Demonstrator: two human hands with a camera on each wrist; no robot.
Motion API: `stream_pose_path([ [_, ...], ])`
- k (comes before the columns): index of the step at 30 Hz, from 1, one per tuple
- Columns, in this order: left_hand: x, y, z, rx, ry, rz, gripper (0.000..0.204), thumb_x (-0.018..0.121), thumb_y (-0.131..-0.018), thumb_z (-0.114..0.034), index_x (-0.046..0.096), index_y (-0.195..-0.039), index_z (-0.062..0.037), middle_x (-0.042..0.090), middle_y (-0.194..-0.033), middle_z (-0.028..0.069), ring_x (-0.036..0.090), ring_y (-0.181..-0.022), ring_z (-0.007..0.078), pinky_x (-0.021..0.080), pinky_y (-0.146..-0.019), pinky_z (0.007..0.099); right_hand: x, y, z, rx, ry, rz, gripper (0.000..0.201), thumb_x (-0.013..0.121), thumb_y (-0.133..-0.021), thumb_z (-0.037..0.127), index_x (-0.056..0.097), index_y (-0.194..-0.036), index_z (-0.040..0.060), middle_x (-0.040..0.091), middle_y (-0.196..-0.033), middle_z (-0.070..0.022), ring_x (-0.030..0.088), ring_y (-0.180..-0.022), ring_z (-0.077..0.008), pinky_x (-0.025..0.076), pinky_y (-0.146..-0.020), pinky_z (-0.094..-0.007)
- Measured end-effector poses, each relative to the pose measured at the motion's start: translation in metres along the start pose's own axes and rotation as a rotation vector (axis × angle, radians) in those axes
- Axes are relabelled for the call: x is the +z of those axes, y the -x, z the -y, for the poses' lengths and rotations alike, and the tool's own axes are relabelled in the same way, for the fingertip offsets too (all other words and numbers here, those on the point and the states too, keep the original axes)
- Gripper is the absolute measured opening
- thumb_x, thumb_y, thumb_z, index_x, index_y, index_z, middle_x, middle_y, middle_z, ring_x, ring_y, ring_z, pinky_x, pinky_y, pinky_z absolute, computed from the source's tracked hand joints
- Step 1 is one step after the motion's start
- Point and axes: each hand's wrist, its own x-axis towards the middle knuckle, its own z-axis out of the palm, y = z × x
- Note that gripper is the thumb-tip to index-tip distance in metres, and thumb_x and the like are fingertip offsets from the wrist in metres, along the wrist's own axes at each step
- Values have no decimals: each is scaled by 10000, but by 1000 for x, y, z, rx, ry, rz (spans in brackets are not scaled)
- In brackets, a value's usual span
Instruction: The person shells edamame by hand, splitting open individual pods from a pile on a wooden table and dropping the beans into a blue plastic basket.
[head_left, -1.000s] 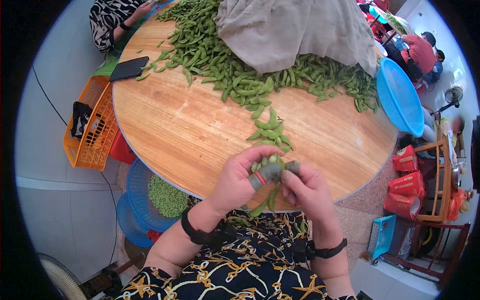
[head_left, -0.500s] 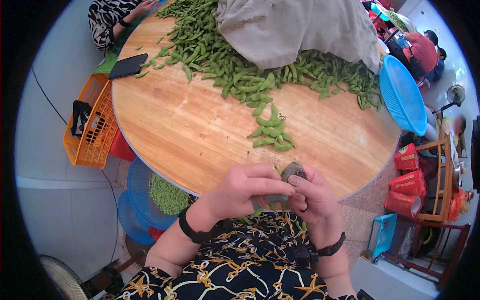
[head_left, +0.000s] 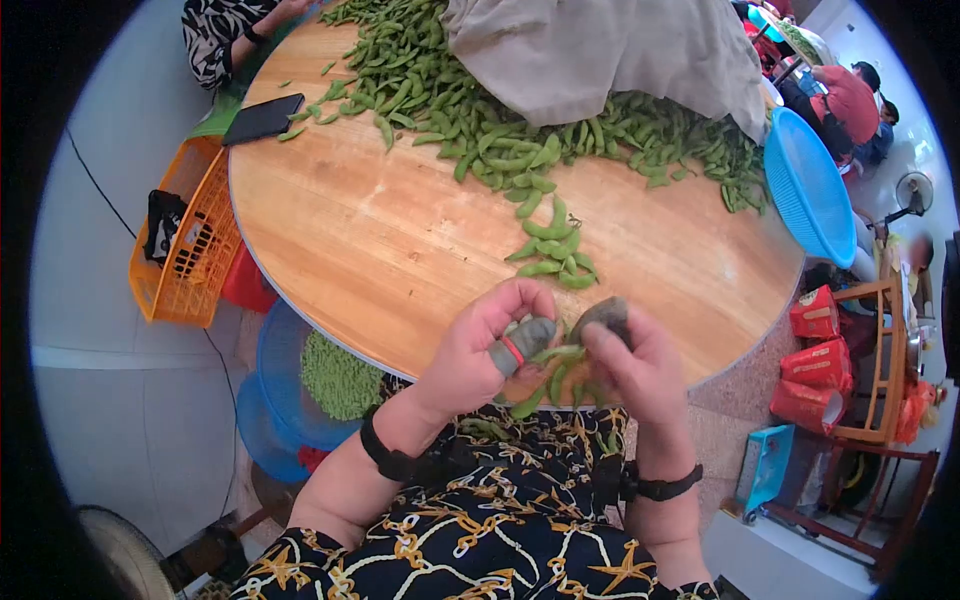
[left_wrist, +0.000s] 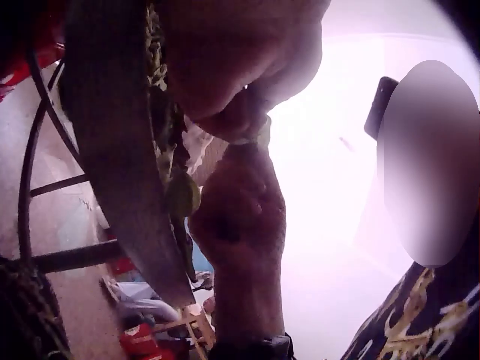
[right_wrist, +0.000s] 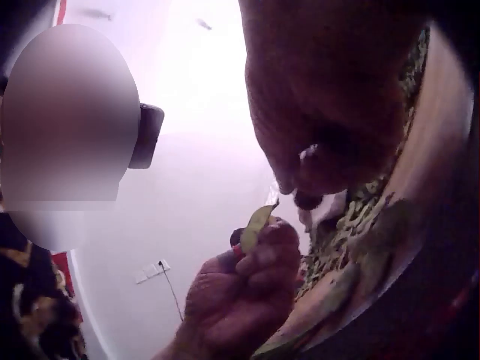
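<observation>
Grey coverings wrap fingers of both hands over the table's near edge. My left hand has curled fingers; in the right wrist view this hand pinches a green pod. Close by on the right, my right hand has its thumb bent toward the covered fingers; anything between them is hidden. The right wrist view shows this hand dark, above the pod. Several pods lie between and below the hands. Beyond them a short trail of pods leads to a large heap.
A grey cloth covers part of the heap on the round table. A phone lies at left, a blue basket at right. Lower left are an orange crate and a blue basket of shelled beans. Other people are around.
The hands came together over the pod, the left fingers reaching to the right ones, then moved apart. The left fingers have curled back, and the right hand has shifted slightly right.
</observation>
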Motion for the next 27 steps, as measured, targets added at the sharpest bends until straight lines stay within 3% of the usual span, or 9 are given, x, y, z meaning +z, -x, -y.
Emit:
stream_pose_path([
  [3,6,-5,0,89,-94,-124,166,578,-837,-113,460,-942,-61,501,-789,-5,415,-602,24,314,-497,152,-4,-20,-8,-497,701,-429,149,601,-816,145,578,-891,20,555,-600,-62,526,-502,-151,434,-493,-308],
  [6,4,-9,5,177,-194,-205,186,598,-819,-84,466,-949,-68,502,-805,-19,449,-669,24,355,-562,160,-7,-27,-10,-445,1275,-426,161,612,-810,160,588,-902,29,556,-613,-104,528,-513,-158,432,-500,-302],
  [8,4,-9,4,221,-307,-195,175,592,-817,-66,482,-952,-62,507,-816,-24,462,-737,37,378,-639,183,-7,-24,-13,-554,1161,-432,165,611,-811,161,587,-895,21,550,-596,-56,511,-505,-125,423,-484,-278],
  [10,4,-6,5,258,-418,-194,166,586,-815,-49,497,-956,-57,513,-826,-28,476,-804,49,401,-715,206,-2,-14,-6,-199,363,-258,145,592,-831,162,581,-853,20,535,-582,2,491,-492,-75,404,-457,-233],
  [17,8,-5,8,153,-391,-34,166,628,-790,-88,520,-914,-65,516,-801,-25,466,-775,54,405,-707,211,12,1,-15,-180,207,-256,148,569,-859,178,571,-825,34,513,-587,27,444,-463,-27,338,-413,-171],
  [19,8,-4,7,141,-389,-45,160,623,-791,-87,520,-912,-66,515,-799,-27,464,-777,53,405,-704,210,10,0,-20,-91,-157,-184,134,578,-855,171,553,-829,43,492,-570,32,414,-428,-31,295,-380,-171],
  [22,7,-6,5,310,-557,-25,116,586,-814,-81,518,-905,-60,514,-797,-31,464,-766,47,404,-666,199,12,-1,-23,-57,-276,-179,126,581,-856,170,538,-837,53,482,-560,34,400,-412,-34,267,-367,-174],
  [24,6,-4,0,5,-335,-9,102,549,-830,-65,513,-926,-63,509,-795,-37,472,-725,35,395,-611,182,14,-1,-23,-58,-265,-182,129,581,-857,172,537,-843,51,482,-562,34,403,-413,-33,273,-368,-172],
  [27,4,-5,-1,-88,10,34,113,517,-846,-62,507,-958,-72,504,-786,-39,463,-657,25,376,-555,166,17,-3,-22,-68,-242,-187,130,577,-860,172,535,-853,49,483,-566,34,405,-414,-32,286,-370,-169],
])
